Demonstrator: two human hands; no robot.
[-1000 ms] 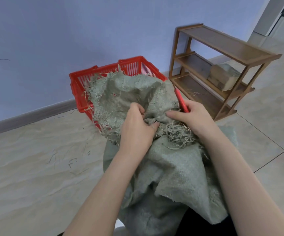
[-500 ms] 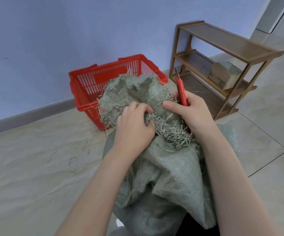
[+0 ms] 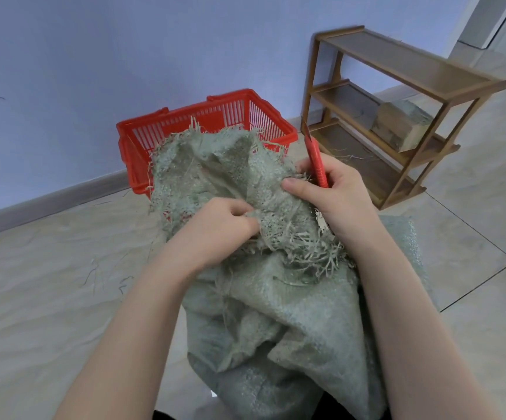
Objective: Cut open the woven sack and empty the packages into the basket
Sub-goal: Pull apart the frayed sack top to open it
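1. A red basket [image 3: 130,153] stands on the tiled floor [image 3: 39,313] against the blue wall [image 3: 124,56], straight ahead of you. Its near rim and much of its inside are covered by the frayed top of the woven sack [image 3: 291,313]. What lies in the basket cannot be told.
2. The grey-green sack lies bunched in front of you. Its long axis runs from the bottom of the view up toward the basket, and its ragged, cut end points at the basket and overlaps its front edge. Nothing inside the sack shows through the folds.
3. Your left hand [image 3: 215,228] grips a handful of the frayed cloth near the sack's middle, fingers [image 3: 239,209] curled into the weave.
4. Your right hand [image 3: 339,198] is clenched round a red cutter [image 3: 317,165] while its thumb presses the cloth at the torn edge. The cutter stands nearly upright, its tip leaning slightly left and aimed up toward the wall, just right of the basket's corner.
5. A three-tier wooden shelf [image 3: 409,66] stands to the right of the basket, close to it but apart. A brown box [image 3: 397,128] sits at the right end of its middle tier.
6. Loose strands [image 3: 106,277] lie scattered on the floor to your left, and more trail onto the shelf's bottom tier. A grey baseboard [image 3: 48,204] runs along the foot of the wall behind the basket.
7. Between your hands and the basket's opening stands only the sack's own crumpled upper flap.
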